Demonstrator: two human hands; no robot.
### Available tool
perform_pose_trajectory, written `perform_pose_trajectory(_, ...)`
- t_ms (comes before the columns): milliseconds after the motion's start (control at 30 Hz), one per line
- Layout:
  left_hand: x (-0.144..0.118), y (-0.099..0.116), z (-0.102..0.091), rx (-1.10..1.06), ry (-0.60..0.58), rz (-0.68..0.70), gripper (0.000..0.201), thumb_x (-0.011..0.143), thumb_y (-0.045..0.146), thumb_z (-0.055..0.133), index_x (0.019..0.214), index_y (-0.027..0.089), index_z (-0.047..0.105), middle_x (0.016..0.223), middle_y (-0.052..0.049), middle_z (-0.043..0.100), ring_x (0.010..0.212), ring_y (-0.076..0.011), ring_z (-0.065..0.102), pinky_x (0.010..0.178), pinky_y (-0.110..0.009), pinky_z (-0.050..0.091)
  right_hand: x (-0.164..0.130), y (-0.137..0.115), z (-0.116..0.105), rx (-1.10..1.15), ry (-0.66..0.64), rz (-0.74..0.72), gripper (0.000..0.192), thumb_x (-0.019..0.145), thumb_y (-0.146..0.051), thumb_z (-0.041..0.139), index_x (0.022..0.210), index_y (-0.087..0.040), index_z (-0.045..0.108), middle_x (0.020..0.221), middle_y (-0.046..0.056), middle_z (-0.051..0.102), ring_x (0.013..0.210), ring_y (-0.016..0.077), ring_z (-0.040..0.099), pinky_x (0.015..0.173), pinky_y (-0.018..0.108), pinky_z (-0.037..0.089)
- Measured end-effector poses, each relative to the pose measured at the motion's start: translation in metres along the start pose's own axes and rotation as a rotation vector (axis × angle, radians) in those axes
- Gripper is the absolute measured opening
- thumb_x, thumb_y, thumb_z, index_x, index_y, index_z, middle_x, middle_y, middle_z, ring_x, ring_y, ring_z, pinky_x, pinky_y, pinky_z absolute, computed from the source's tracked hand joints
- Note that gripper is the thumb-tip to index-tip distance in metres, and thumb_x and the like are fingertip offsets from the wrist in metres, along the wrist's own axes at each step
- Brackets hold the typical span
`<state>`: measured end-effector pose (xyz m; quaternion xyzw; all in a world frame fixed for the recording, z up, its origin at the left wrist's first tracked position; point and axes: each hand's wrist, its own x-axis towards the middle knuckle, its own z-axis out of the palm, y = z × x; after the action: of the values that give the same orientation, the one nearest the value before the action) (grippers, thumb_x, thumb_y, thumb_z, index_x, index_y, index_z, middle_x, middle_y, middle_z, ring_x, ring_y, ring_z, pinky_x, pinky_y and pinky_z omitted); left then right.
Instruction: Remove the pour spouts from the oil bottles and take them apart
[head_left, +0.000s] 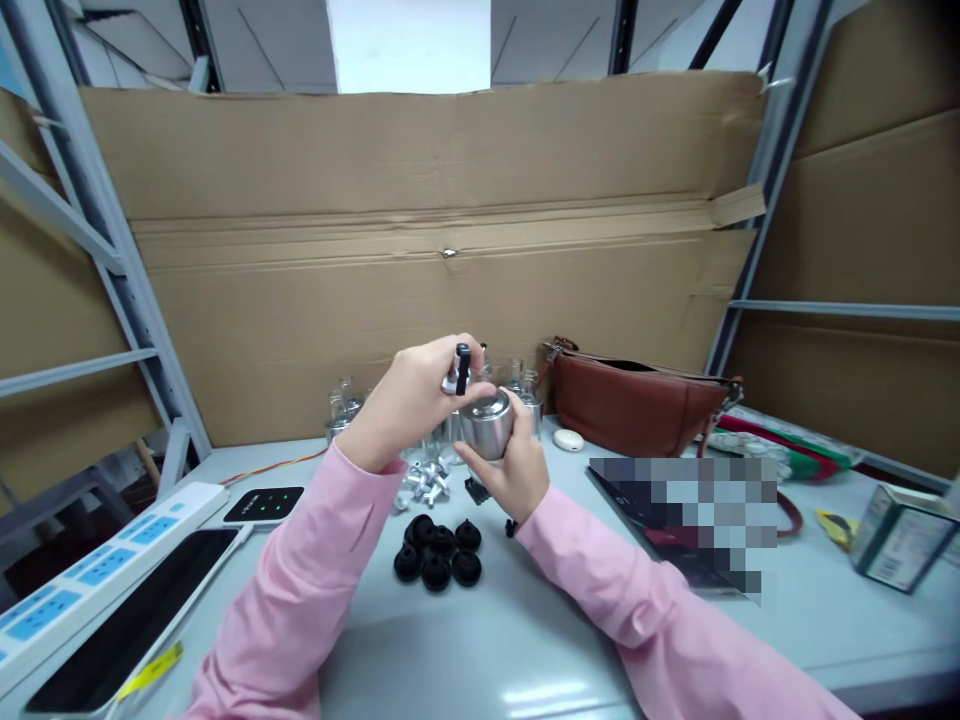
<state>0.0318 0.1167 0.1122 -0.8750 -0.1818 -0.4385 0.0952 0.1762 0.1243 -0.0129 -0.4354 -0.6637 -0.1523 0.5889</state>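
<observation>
My right hand (521, 470) is wrapped around a small, round, shiny silver metal container (487, 425), with the thumb along its lower side. Just above it, my left hand (427, 385) pinches a small black-and-silver part (461, 370); its fingers partly hide the container's top, so I cannot tell if the two pieces are joined. Below my hands is a pile of small silver pieces (426, 485). Several round black caps (436, 552) with raised tips lie closer to me. Behind my hands stand several silver containers with clear necks (341, 408), partly covered.
A brown leather bag (634, 400) and a white round object (568, 440) sit at the back right. A power strip (112, 565), a phone (139, 620) and a black device with green lights (264, 505) lie left. A small box (904, 540) stands far right. Cardboard (450, 170) walls the back.
</observation>
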Motion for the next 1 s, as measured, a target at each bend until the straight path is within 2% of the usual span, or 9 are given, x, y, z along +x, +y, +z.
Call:
perform_pose_trajectory(100,0.000,0.001,-0.003,0.009,-0.134,0.017,0.016,0.077,0.014,0.060,0.093,0.019,0.058,0.082,0.000,0.066,0.070,-0.0104,0.061,0.065,-0.020,0.044,-0.001,-0.002,0.003,0.022,-0.030,0.002,0.080,0.077,-0.052,0.058,0.135,-0.014,0.019,0.119,0.021,0.053,0.099,0.0320,0.060,0.073,0.043,0.053)
perform_pose_trajectory(200,-0.001,-0.002,-0.015,-0.018,-0.170,0.021,0.012,0.077,0.012,0.055,0.084,0.018,0.061,0.079,0.000,0.067,0.066,-0.0106,0.061,0.062,-0.020,0.044,-0.001,-0.010,0.005,0.074,-0.074,-0.054,0.079,0.079,-0.048,0.059,0.137,-0.016,0.016,0.124,0.020,0.049,0.109,0.0302,0.055,0.082,0.043,0.052)
perform_pose_trajectory(300,-0.007,-0.006,-0.040,-0.043,-0.059,-0.088,0.005,0.076,0.018,0.056,0.074,0.019,0.061,0.066,0.002,0.064,0.052,-0.0085,0.056,0.053,-0.019,0.042,-0.001,-0.017,0.004,0.158,-0.061,-0.154,0.072,0.082,-0.037,0.057,0.138,-0.019,0.015,0.119,0.016,0.051,0.105,0.0244,0.055,0.086,0.041,0.049)
perform_pose_trajectory(400,-0.016,-0.008,-0.068,0.051,0.061,-0.202,0.006,0.074,0.025,0.059,0.071,0.019,0.061,0.059,0.003,0.060,0.046,-0.0088,0.051,0.049,-0.020,0.040,0.001,-0.014,0.001,0.185,-0.043,-0.224,0.063,0.084,-0.029,0.054,0.136,-0.021,0.018,0.114,0.013,0.052,0.098,0.0211,0.056,0.086,0.041,0.048)
perform_pose_trajectory(467,-0.022,-0.012,-0.082,0.129,0.025,-0.300,0.008,0.073,0.025,0.057,0.071,0.019,0.060,0.056,0.003,0.057,0.046,-0.0089,0.050,0.049,-0.021,0.040,0.002,-0.007,0.000,0.193,-0.051,-0.179,0.058,0.085,-0.027,0.051,0.134,-0.021,0.021,0.110,0.011,0.052,0.093,0.0199,0.056,0.085,0.041,0.048)
perform_pose_trajectory(533,-0.027,-0.021,-0.089,0.178,-0.084,-0.396,0.008,0.072,0.020,0.052,0.074,0.017,0.059,0.058,0.004,0.058,0.047,-0.0086,0.051,0.050,-0.020,0.040,0.003,0.000,0.000,0.198,-0.071,-0.103,0.054,0.085,-0.027,0.049,0.132,-0.021,0.023,0.105,0.010,0.053,0.088,0.0188,0.057,0.083,0.040,0.048)
perform_pose_trajectory(667,-0.029,-0.048,-0.081,0.177,-0.230,-0.494,0.019,0.067,0.013,0.042,0.076,0.016,0.058,0.067,0.002,0.062,0.046,-0.0076,0.054,0.049,-0.017,0.041,0.005,0.009,0.000,0.166,-0.117,-0.035,0.050,0.085,-0.029,0.049,0.129,-0.022,0.026,0.100,0.008,0.055,0.084,0.0190,0.058,0.080,0.040,0.047)
perform_pose_trajectory(833,-0.027,-0.077,-0.058,0.126,-0.305,-0.527,0.016,0.066,0.015,0.041,0.073,0.015,0.055,0.065,0.002,0.060,0.048,-0.0092,0.058,0.050,-0.017,0.042,0.005,0.009,0.000,0.139,-0.135,-0.062,0.041,0.087,-0.024,0.042,0.125,-0.022,0.029,0.097,0.007,0.057,0.081,0.0181,0.060,0.075,0.036,0.047)
perform_pose_trajectory(1000,-0.028,-0.088,-0.048,0.072,-0.327,-0.570,0.012,0.065,0.016,0.044,0.072,0.014,0.054,0.063,0.002,0.058,0.047,-0.0101,0.058,0.048,-0.017,0.042,0.005,0.009,0.000,0.139,-0.137,-0.071,0.040,0.085,-0.022,0.044,0.123,-0.020,0.031,0.096,0.007,0.057,0.080,0.0178,0.059,0.075,0.036,0.047)
